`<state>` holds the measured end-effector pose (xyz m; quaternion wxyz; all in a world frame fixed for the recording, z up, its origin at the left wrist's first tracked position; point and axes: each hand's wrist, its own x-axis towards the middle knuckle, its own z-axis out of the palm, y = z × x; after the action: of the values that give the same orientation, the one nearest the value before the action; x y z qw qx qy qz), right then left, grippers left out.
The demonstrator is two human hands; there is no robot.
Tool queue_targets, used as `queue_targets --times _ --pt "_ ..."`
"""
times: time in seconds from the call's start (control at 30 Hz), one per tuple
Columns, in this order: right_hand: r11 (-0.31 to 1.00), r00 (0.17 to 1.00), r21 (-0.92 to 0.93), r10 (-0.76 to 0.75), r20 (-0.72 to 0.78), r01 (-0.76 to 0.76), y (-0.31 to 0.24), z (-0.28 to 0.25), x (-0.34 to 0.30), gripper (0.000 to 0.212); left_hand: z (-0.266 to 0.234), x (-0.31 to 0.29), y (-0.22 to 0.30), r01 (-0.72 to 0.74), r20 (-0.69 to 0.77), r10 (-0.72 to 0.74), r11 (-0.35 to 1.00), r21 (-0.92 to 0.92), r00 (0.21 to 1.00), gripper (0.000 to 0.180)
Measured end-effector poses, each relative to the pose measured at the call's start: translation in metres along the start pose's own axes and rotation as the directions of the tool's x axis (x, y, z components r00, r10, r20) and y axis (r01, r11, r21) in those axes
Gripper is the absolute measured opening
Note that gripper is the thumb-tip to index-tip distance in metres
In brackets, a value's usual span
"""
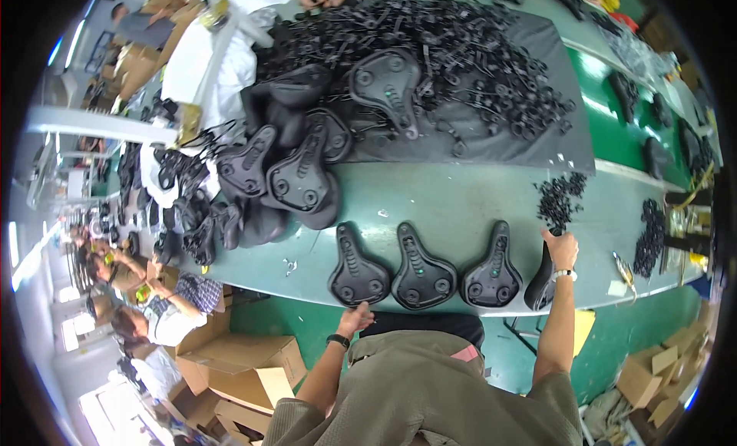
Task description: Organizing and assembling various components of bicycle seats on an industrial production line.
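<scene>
Three black bicycle saddles lie underside up in a row along the near table edge: a left saddle, a middle saddle and a right saddle, noses pointing away from me. At the row's right end, a fourth saddle stands tilted on its side. My right hand is closed round its nose end. Just off the table edge, behind the left saddle, my left hand has its fingers loosely bent and apart, with nothing visible in it. Whether a fingertip touches that saddle is unclear.
More saddles are piled at the left. Many small black parts cover a dark sheet at the back. Smaller heaps of black pieces lie beyond my right hand. Cardboard boxes stand at lower left; other people sit farther left.
</scene>
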<state>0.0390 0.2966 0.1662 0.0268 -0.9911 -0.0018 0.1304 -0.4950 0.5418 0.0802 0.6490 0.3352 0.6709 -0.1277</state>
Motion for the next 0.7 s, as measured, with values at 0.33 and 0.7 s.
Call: queue_targets --times 0.33,0.7 --pt "0.834 0.929 0.415 -0.357 -0.098 0.364 -0.115 0.072 -0.074 0.033 -0.143 0.041 0.125 -0.55 -0.494 0.638 0.767 0.331 0.591 0.053" --pt "0.51 0.667 0.86 -0.644 0.375 0.009 -0.467 0.146 -0.274 0.068 -0.303 0.143 0.369 -0.851 -0.499 0.79 0.495 0.176 0.356 0.063"
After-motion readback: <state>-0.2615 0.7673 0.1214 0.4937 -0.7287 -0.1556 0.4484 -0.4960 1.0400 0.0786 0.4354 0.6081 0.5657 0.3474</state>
